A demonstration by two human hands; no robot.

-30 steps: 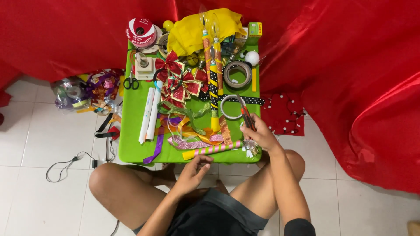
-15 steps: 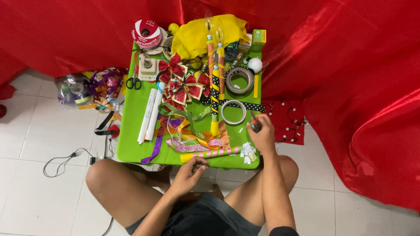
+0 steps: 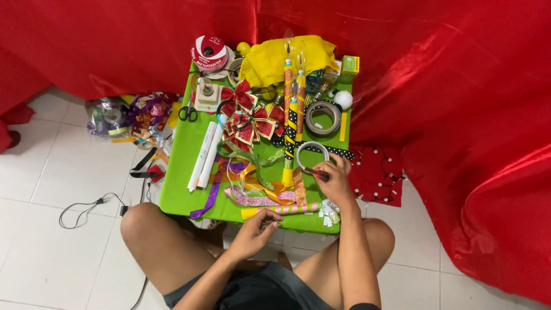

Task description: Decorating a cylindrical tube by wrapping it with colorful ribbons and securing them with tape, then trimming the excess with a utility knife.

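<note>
Pink-and-green striped paper wraps the light, easily dented stick (image 3: 285, 209) at the near edge of the green table (image 3: 179, 189), best held mid-length, where the left hand (image 3: 253, 232) curls loosely while the right hand (image 3: 334, 179) pinches a small red-handled tool (image 3: 316, 172).

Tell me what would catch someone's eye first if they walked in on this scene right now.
The bright green table stands out first, heaped with ribbons and red-and-gold bows at its middle, against shiny red cloth draped behind and to the right. At the near edge, the right hand holds a small red-handled tool beside a tape ring, while the left hand touches a striped wrapped stick.
</note>
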